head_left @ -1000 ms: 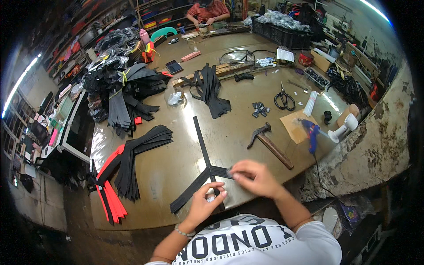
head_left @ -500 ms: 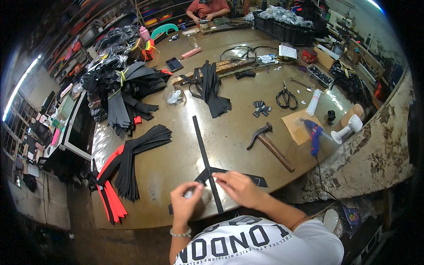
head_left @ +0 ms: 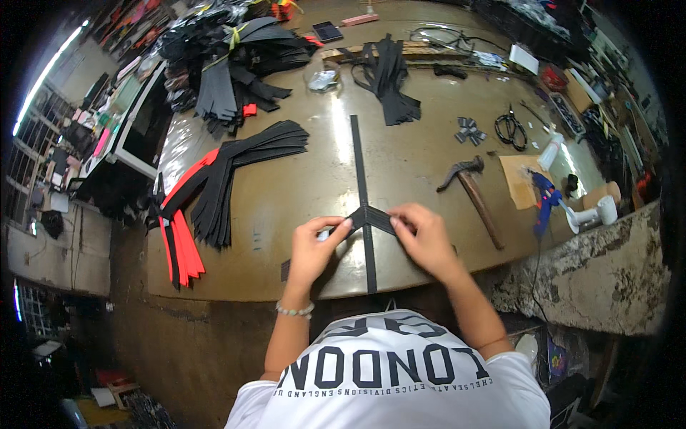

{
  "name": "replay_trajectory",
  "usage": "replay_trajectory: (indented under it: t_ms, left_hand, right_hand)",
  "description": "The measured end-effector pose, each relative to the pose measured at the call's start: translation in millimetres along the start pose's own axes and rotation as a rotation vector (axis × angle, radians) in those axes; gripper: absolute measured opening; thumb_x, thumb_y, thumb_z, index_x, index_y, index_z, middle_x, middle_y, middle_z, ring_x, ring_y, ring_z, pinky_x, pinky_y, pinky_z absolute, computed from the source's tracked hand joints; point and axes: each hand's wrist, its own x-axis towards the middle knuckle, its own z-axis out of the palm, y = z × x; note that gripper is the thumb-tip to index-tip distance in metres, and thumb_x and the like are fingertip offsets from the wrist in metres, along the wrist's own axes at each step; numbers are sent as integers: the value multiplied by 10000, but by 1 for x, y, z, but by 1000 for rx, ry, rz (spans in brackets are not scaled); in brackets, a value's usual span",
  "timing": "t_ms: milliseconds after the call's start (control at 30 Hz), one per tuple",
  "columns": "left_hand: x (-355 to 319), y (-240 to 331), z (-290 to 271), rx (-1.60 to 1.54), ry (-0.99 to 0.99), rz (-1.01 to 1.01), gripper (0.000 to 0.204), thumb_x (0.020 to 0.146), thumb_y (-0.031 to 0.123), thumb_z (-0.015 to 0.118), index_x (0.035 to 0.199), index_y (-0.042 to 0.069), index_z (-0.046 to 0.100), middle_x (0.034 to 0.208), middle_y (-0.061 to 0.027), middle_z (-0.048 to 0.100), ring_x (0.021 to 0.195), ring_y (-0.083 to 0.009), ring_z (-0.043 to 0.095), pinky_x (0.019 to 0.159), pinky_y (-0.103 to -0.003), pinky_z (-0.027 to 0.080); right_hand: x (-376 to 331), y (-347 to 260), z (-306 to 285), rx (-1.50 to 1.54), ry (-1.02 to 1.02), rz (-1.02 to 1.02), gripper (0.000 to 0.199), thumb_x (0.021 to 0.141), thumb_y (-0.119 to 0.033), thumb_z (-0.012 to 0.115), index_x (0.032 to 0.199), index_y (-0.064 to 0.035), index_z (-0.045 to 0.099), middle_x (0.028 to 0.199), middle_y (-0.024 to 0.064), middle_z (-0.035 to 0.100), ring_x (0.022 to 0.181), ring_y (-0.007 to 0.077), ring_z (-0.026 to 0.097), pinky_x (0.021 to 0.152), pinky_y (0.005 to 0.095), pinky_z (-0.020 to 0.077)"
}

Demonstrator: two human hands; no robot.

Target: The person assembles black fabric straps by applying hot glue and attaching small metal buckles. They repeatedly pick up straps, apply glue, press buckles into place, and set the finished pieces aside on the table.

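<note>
Both hands pinch a bent black webbing strap (head_left: 379,219).
Left hand (head_left: 313,247) and right hand (head_left: 430,242) grip either side of its bend; between them, it meets a narrow black strap (head_left: 360,168). Uneven pulling could skew that crossing. Beyond the right grip: claw hammer (head_left: 479,207).

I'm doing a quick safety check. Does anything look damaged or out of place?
Yes: the pale surface along the right edge of the table looks damaged, with rough, dark patches. The cord of the blue glue gun also hangs over that edge, where it might snag. No damage shows on the black straps.
</note>
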Motion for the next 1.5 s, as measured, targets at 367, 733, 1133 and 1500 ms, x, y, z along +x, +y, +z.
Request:
replay_trajectory:
  t_ms: [367,733,1133,1500]
  left_hand:
    - [18,-23,26,315,55,187,278,781,168,761,1043,86,716,810,-76,636,738,-213,627,677,-327,493]
    - [5,-18,32,321,6,158,242,811,199,737,1028,118,668,806,-64,601,738,-238,612,656,-361,491]
    - [-3,-15,34,384,43,173,146,845,254,702,964,173,682,846,-50,588,707,-240,616,623,-365,495]
    - [-6,-19,32,314,23,139,152,833,196,712,974,145,733,828,-47,595,671,-193,576,637,-320,474]
  right_hand:
    - [-25,-2,25,-196,47,-54,153,810,1,658,963,-7,660,1085,130,589,1008,316,567,875,386,468]
    - [-50,-24,1,-242,-328,-249,340,730,-14,649,1065,-75,638,1138,137,558,1079,354,520,925,430,450]
    - [-19,-15,10,-295,-369,-344,302,763,10,642,1062,-31,622,970,130,553,907,301,609,745,374,517]
    - [55,2,12,160,-396,343,129,881,-45,653,882,73,598,817,116,619,549,141,665,495,280,541]
